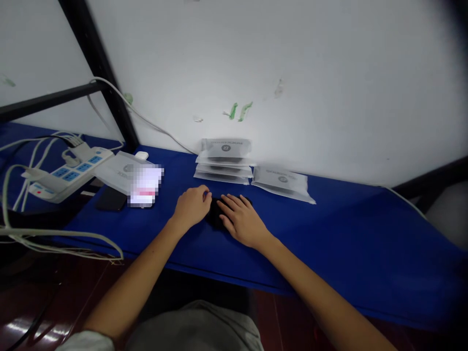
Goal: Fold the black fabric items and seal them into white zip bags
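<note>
A flat black item point(215, 215) lies on the blue tabletop, partly covered by my hands; its exact kind cannot be made out. At its left edge, my left hand point(192, 207) has its fingers curled in, thumb and forefinger closed at the item's upper left corner. My right hand point(245, 222) rests palm down over the right part, fingers stretched out and slightly apart. Just beyond my hands is a stack of frosted plastic pouches point(224, 163) with dark printing. Another frosted pouch point(281, 183) lies to the right of the stack.
On the left are a white power strip point(78, 170) with plugs and cables, a frosted pouch point(116, 170), a lit phone point(146, 187), a dark flat object point(110, 200) and a small white case point(141, 155). White cables point(62, 233) cross the near left. Behind stands a white wall point(292, 58).
</note>
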A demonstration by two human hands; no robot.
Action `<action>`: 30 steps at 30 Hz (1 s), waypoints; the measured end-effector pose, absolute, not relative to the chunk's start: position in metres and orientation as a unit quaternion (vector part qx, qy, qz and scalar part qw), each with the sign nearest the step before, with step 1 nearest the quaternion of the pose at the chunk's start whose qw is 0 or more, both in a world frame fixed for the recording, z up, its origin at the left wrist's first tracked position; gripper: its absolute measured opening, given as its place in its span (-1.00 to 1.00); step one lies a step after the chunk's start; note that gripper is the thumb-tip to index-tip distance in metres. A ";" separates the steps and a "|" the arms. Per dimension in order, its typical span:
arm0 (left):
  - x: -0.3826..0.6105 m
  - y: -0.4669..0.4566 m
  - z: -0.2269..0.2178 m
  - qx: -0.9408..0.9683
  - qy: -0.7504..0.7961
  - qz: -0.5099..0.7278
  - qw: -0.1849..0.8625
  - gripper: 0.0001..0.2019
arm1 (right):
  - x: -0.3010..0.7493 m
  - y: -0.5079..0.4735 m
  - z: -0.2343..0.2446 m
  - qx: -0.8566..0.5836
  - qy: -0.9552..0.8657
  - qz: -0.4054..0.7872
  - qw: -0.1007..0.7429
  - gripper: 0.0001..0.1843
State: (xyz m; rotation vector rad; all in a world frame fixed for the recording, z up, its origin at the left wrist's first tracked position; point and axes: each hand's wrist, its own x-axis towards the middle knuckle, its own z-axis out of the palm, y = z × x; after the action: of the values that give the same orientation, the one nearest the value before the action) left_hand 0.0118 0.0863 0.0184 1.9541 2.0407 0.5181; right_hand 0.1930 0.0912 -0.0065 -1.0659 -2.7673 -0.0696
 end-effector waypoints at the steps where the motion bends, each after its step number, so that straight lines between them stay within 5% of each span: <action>1: 0.012 0.091 0.020 0.671 0.710 0.173 0.126 -0.73 | 0.193 0.091 -0.005 -0.366 -0.926 -0.021 0.086 -0.52; 8: 0.015 0.121 0.011 0.653 0.739 0.142 0.086 -0.71 | 0.180 0.073 -0.006 -0.492 -0.864 -0.012 0.107 -0.49; 30: -0.006 0.116 -0.010 0.637 0.746 0.187 -0.049 -0.73 | 0.195 0.086 -0.024 -0.415 -0.896 -0.029 0.156 -0.52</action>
State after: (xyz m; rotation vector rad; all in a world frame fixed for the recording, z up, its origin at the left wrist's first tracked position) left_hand -0.0059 0.1161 -0.0102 2.0656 2.4201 0.6066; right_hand 0.1946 0.0859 -0.0237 -1.1881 -2.5648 -0.0819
